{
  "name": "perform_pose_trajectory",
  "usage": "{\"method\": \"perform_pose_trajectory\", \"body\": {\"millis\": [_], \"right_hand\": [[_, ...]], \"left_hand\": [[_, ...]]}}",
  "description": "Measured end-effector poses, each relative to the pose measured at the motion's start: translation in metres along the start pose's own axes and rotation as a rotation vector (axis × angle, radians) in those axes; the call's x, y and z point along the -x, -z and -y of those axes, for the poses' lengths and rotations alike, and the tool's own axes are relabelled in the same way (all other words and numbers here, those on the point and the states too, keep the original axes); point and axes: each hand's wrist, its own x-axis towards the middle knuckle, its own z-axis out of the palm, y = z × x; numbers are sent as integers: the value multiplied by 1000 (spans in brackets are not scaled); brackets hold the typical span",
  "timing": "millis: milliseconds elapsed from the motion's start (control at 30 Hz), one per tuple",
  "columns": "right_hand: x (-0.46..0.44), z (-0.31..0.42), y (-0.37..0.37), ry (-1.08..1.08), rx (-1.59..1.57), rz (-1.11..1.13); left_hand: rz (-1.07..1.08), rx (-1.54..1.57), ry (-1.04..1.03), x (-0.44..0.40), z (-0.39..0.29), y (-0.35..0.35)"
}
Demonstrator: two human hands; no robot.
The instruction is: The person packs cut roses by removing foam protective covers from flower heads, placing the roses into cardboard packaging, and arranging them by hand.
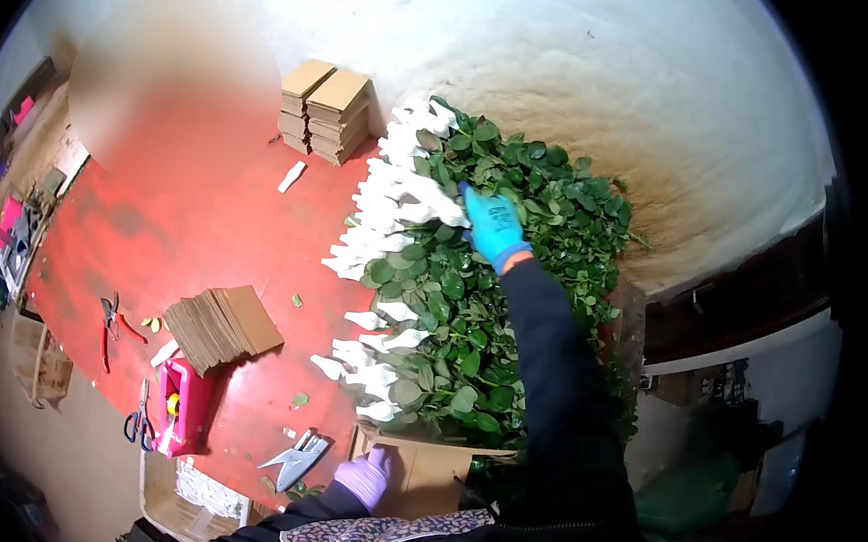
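My right hand [495, 227], in a blue glove, reaches over a pile of leafy rose stems [466, 337]. Its thumb and fingers close around the neck of one rose [439, 205], whose bud wears a white ribbed sleeve. Other white-sleeved buds [372, 191] point left along the pile's edge. Low in the view my left hand [364, 477], in a purple glove, grips the left side of a cardboard sheet [428, 475] in front of my body. A grey stapler [299, 461] lies just left of that hand.
On the red table [219, 222] lie a stack of cardboard pieces [225, 329], pink holder [185, 408], red-handled pruners [112, 329] and scissors [140, 424]. More cardboard stacks [328, 106] stand by the wall. A crate [163, 491] of white pieces sits below the table's edge.
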Motion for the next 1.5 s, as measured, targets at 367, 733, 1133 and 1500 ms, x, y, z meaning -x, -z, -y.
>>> {"method": "perform_pose_trajectory", "body": {"millis": [367,733,1133,1500], "right_hand": [[204,-105,255,150,-2191,-916],[6,39,23,94,-142,355],[66,-4,81,-295,-412,-47],[107,17,134,-319,-644,-49]], "left_hand": [[-22,-49,-7,0,-2,6],[10,-96,9,-1,-4,10],[-122,-45,-18,-2,-3,4],[149,-131,-197,-3,9,12]]}}
